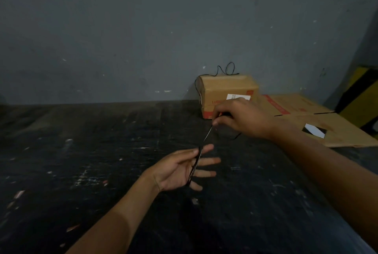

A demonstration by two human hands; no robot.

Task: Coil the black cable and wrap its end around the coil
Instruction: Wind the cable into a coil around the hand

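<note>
Left hand (178, 169) spreads straight fingers (210, 160) through the coil (195, 168), thumb seemingly pinning it; farther right, right hand (243, 118) pinches the black cable (207, 134) taut; slackening could spill loops.

Cardboard box (227, 94): partial red print "LUB…"; white label unreadable.

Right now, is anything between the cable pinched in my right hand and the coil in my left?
Nothing visible. The black cable runs taut through open air from the fingers of the right hand to the coil held in the left hand. The cardboard box stands behind the right hand, off that line.
</note>
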